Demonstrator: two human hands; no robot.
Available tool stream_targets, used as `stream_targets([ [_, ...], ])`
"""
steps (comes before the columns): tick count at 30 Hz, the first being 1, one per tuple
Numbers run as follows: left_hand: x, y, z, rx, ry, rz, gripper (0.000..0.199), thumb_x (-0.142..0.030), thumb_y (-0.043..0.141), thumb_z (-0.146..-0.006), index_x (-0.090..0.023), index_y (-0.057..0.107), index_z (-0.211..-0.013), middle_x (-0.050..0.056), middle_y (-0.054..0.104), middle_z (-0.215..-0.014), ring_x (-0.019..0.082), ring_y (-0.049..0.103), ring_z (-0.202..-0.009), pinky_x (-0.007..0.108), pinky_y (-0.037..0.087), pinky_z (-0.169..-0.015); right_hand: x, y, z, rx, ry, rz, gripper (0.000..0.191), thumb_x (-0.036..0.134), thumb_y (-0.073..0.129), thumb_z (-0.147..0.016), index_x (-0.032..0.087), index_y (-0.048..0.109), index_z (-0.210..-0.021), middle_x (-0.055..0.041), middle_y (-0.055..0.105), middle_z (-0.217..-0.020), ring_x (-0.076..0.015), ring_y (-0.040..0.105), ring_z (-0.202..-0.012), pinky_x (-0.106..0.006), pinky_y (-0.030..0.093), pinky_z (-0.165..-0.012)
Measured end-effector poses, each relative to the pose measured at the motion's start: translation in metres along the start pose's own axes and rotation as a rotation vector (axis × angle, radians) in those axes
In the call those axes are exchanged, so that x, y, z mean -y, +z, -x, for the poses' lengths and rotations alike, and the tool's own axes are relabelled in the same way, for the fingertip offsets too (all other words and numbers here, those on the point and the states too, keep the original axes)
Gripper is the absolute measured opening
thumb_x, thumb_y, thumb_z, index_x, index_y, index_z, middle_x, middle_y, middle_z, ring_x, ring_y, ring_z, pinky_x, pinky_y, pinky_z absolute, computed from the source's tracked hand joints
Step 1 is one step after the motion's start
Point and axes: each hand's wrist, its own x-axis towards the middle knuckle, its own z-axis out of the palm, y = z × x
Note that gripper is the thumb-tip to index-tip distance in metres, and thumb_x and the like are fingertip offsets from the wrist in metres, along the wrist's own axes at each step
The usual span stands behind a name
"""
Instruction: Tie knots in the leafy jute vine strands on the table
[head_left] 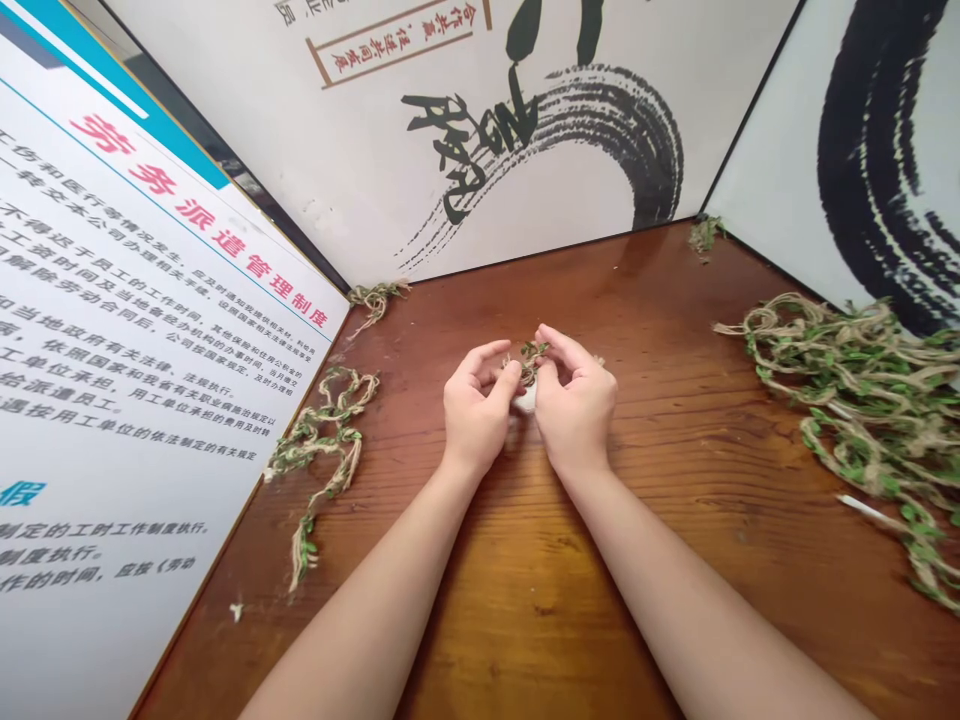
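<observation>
Both hands meet over the middle of the wooden table around a small piece of leafy twine (pixel 529 365), brown cord with little green leaves. My left hand (pixel 480 405) pinches its left side between thumb and fingers. From the other side, my right hand (pixel 576 395) grips it with thumb and forefinger. A small white thing (pixel 526 399) shows beneath the twine between the hands; its kind is unclear. The fingers hide part of the twine.
A large tangled heap of leafy twine (pixel 862 390) lies at the right, with a white stick-like piece (pixel 861 507) beside it. Smaller leafy strands (pixel 330 440) lie at the left. Printed panels (pixel 555 190) wall in the table (pixel 525 620) on three sides.
</observation>
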Motion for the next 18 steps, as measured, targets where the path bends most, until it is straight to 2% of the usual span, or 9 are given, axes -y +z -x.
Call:
stream_targets([
  [2,-0.003,0.0,0.003,0.003,0.062,-0.122,0.014,-0.031,0.077,-0.082,-0.018,0.077,-0.087,0.0,0.061,-0.057,0.012,0.052,-0.051,0.023,0.04,-0.052,-0.003,0.0,-0.003,-0.051,0.006,-0.051,0.037,0.021,0.057,-0.086,0.019,0.076,-0.119,-0.011,0.077,-0.118,-0.0255,0.074,-0.108,-0.048,0.056,-0.102],
  [4,-0.005,0.0,0.006,0.012,0.131,-0.216,0.022,-0.032,0.074,-0.085,-0.018,0.073,-0.068,-0.001,0.055,-0.053,0.01,0.045,-0.05,0.024,0.035,-0.052,-0.007,0.0,-0.007,-0.094,0.042,-0.112,0.039,0.025,0.059,-0.088,0.017,0.073,-0.123,-0.0122,0.075,-0.12,-0.025,0.073,-0.106,-0.046,0.058,-0.099],
  [6,-0.005,-0.001,0.008,0.043,0.176,-0.234,0.032,-0.035,0.07,-0.088,-0.018,0.068,-0.061,-0.001,0.052,-0.052,0.01,0.041,-0.05,0.024,0.033,-0.051,-0.01,0.0,-0.01,-0.119,0.08,-0.127,0.04,0.03,0.06,-0.089,0.016,0.073,-0.124,-0.013,0.075,-0.116,-0.0246,0.073,-0.102,-0.045,0.059,-0.096],
  [8,-0.004,-0.002,0.011,0.079,0.194,-0.184,0.035,-0.04,0.067,-0.092,-0.019,0.068,-0.064,-0.001,0.053,-0.054,0.011,0.042,-0.051,0.024,0.034,-0.051,-0.011,-0.001,-0.011,-0.122,0.077,-0.058,0.037,0.036,0.061,-0.09,0.017,0.076,-0.118,-0.0128,0.074,-0.112,-0.024,0.072,-0.096,-0.045,0.059,-0.092],
  [10,-0.002,-0.002,0.013,0.113,0.199,-0.124,0.035,-0.044,0.064,-0.094,-0.019,0.069,-0.071,0.0,0.057,-0.057,0.012,0.046,-0.052,0.025,0.037,-0.052,-0.01,-0.002,-0.01,-0.113,0.026,0.053,0.031,0.041,0.065,-0.089,0.018,0.08,-0.102,-0.014,0.07,-0.114,-0.0243,0.069,-0.095,-0.045,0.057,-0.093],
  [13,0.0,-0.001,0.016,0.124,0.221,-0.073,0.03,-0.044,0.062,-0.097,-0.02,0.071,-0.082,0.002,0.064,-0.066,0.013,0.053,-0.058,0.025,0.043,-0.057,-0.006,-0.002,-0.006,0.002,-0.048,0.089,0.024,0.038,0.065,-0.088,0.019,0.079,-0.084,-0.0144,0.069,-0.117,-0.0263,0.067,-0.104,-0.045,0.054,-0.098],
  [16,0.0,0.001,0.015,0.1,0.292,-0.094,0.021,-0.036,0.064,-0.096,-0.02,0.075,-0.091,0.005,0.073,-0.081,0.015,0.064,-0.07,0.027,0.051,-0.069,-0.003,0.0,-0.002,0.208,0.002,-0.046,0.02,0.031,0.061,-0.089,0.02,0.076,-0.097,-0.0096,0.076,-0.103,-0.0241,0.071,-0.097,-0.041,0.055,-0.092],
  [18,0.0,0.001,0.013,0.071,0.354,-0.135,0.016,-0.032,0.067,-0.093,-0.02,0.078,-0.093,0.006,0.075,-0.086,0.017,0.066,-0.075,0.028,0.052,-0.073,-0.002,0.001,0.0,0.251,0.078,-0.098,0.027,0.028,0.064,-0.087,0.02,0.07,-0.111,-0.0061,0.077,-0.093,-0.0219,0.073,-0.088,-0.038,0.056,-0.086],
])
